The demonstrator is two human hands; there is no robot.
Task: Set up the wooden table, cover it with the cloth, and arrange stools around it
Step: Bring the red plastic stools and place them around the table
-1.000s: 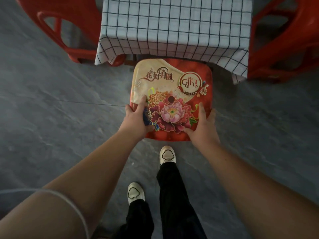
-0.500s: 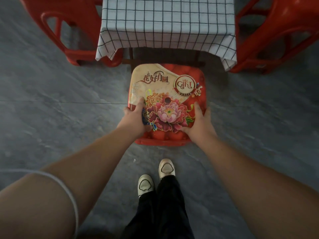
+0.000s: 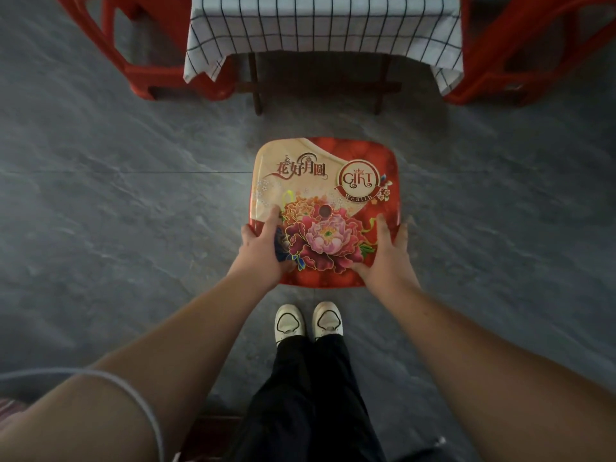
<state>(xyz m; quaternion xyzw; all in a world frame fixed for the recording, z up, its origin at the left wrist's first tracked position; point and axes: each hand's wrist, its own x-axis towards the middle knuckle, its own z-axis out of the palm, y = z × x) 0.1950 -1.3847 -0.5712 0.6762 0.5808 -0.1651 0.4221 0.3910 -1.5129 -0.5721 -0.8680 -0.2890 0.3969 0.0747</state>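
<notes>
We look down on a red stool with a peony print on its seat. Our left hand grips its near left corner, thumb on top; our right hand holds the near right corner. It sits apart from the table, which wears a checked cloth. Red stools flank the table. Whether the held stool touches the grey floor we cannot tell.
</notes>
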